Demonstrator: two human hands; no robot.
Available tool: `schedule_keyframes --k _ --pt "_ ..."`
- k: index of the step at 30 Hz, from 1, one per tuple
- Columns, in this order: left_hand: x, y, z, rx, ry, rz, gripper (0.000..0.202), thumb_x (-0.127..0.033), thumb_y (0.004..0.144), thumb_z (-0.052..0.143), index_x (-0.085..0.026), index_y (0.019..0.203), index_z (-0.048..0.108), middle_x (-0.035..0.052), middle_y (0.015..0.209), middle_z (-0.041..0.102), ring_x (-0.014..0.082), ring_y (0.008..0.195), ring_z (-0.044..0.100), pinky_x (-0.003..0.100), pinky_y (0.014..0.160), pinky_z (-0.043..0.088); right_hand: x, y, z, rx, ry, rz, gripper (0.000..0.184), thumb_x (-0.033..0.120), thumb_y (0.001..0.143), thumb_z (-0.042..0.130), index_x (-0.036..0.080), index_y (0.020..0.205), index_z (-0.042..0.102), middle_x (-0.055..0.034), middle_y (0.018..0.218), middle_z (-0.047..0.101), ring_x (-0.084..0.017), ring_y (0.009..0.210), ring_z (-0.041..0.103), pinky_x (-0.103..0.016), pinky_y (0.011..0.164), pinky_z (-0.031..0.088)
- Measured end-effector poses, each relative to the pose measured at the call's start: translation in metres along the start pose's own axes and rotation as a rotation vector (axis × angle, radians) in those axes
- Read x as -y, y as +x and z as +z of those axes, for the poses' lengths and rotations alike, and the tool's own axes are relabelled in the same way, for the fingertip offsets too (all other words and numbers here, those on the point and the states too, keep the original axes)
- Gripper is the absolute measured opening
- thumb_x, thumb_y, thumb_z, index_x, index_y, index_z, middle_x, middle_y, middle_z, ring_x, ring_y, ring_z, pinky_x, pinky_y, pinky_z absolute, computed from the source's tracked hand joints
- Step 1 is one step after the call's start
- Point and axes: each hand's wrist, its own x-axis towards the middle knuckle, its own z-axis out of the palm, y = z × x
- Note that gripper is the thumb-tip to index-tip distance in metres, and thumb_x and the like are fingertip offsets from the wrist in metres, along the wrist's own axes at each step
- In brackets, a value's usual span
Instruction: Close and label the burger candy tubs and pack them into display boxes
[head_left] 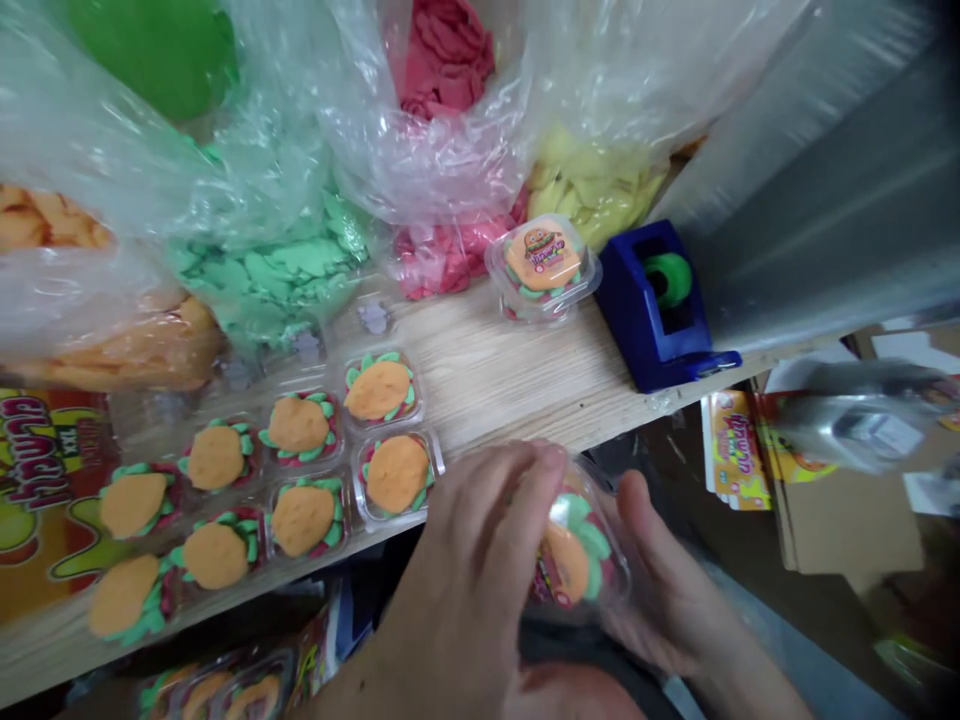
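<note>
My left hand (465, 560) and my right hand (667, 590) together grip a small clear plastic tub (577, 550) holding orange, green and red candy pieces, just off the front edge of the wooden table (495, 380). The left fingers lie over the tub's lid and the right hand cups its far side. To the left, several open tubs of the same candy stack (300, 480) stand in two rows on the table. One closed, labelled tub (541, 268) sits further back.
Clear bags of green (277, 265), red (442, 70), yellow (592, 185) and orange (112, 340) candy pieces line the back. A blue tape dispenser (660, 300) stands at the table's right edge. Cardboard boxes and printed labels (735, 450) lie on the floor.
</note>
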Motion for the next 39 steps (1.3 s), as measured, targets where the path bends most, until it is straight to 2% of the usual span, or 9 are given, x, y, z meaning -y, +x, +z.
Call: schedule_keyframes --k 4,13,17,20,22,26,30,34,39 --pt "0.000 0.007 0.002 0.013 0.190 0.104 0.091 -0.055 0.073 0.060 -0.013 0.140 0.014 0.0196 0.134 0.035 0.0321 0.125 0.032 0.048 0.102 0.031 0.000 0.005 0.006 0.013 0.044 -0.010 0.046 0.051 0.086 0.046 0.028 0.126 0.048 -0.0042 0.126 0.056 -0.020 0.122 0.047 -0.039 0.102 0.035" --pt "0.001 0.017 -0.015 0.015 0.081 0.099 0.094 -0.061 0.065 0.062 -0.019 0.137 0.020 0.0162 0.134 0.037 0.0287 0.126 0.032 0.044 0.104 0.029 0.000 0.009 0.017 0.087 0.110 -0.053 0.044 0.054 0.085 0.046 0.027 0.118 0.055 -0.0035 0.120 0.059 -0.019 0.118 0.050 -0.036 0.099 0.038" --pt "0.000 0.012 -0.016 0.022 -0.060 0.081 0.104 -0.063 0.059 0.066 -0.024 0.141 0.014 0.0118 0.138 0.035 0.0285 0.128 0.031 0.042 0.107 0.025 0.004 0.007 0.018 0.132 0.144 -0.032 0.033 0.041 0.085 0.053 0.029 0.115 0.057 -0.0014 0.115 0.062 -0.019 0.113 0.055 -0.036 0.095 0.042" --pt "0.005 0.003 -0.015 -0.069 -0.340 -0.166 0.075 -0.059 0.077 0.051 -0.031 0.139 0.021 0.0056 0.143 0.032 0.0272 0.130 0.031 0.042 0.107 0.027 0.005 0.007 0.015 0.129 0.182 -0.058 0.028 0.033 0.085 0.049 0.025 0.109 0.061 -0.0027 0.112 0.064 -0.022 0.110 0.056 -0.037 0.092 0.045" --pt "0.009 -0.004 -0.011 -0.195 -0.509 -0.433 0.045 -0.047 0.088 0.041 -0.033 0.131 0.038 0.0019 0.136 0.043 0.0230 0.123 0.041 0.037 0.103 0.033 0.003 0.008 0.012 0.071 0.192 -0.115 0.029 0.031 0.085 0.048 0.024 0.109 0.061 -0.0036 0.113 0.064 -0.022 0.110 0.056 -0.038 0.091 0.045" --pt "0.013 -0.018 -0.003 -0.224 -0.806 -0.748 0.030 -0.040 0.086 0.051 -0.030 0.113 0.057 0.0000 0.111 0.063 0.0176 0.102 0.059 0.027 0.087 0.048 -0.010 0.007 0.005 -0.104 0.146 -0.178 0.029 0.028 0.087 0.050 0.031 0.114 0.059 0.0004 0.113 0.065 -0.018 0.107 0.059 -0.035 0.091 0.046" --pt "0.002 -0.027 -0.004 -0.291 -0.787 -0.681 0.029 -0.033 0.085 0.055 -0.033 0.113 0.060 -0.0009 0.115 0.060 0.0162 0.104 0.057 0.024 0.089 0.047 -0.018 0.002 0.002 -0.223 0.068 -0.201 0.024 0.031 0.083 0.057 0.033 0.106 0.063 0.0035 0.109 0.068 -0.017 0.101 0.062 -0.030 0.086 0.050" --pt "-0.008 -0.034 -0.010 -0.199 -0.683 -0.560 0.053 -0.029 0.080 0.061 -0.034 0.130 0.045 0.0037 0.125 0.054 0.0213 0.106 0.057 0.027 0.078 0.055 -0.015 0.004 0.007 -0.333 0.076 -0.155 0.022 0.036 0.085 0.053 0.032 0.104 0.063 0.0022 0.109 0.068 -0.018 0.101 0.062 -0.033 0.087 0.051" --pt "-0.010 -0.039 -0.009 -0.221 -0.623 -0.419 0.049 -0.025 0.082 0.060 -0.036 0.128 0.044 0.0015 0.110 0.063 0.0178 0.091 0.062 0.030 0.080 0.055 -0.007 0.006 0.015 -0.361 0.003 -0.127 0.028 0.043 0.086 0.048 0.033 0.109 0.060 0.0002 0.124 0.059 -0.024 0.112 0.056 -0.040 0.089 0.050"
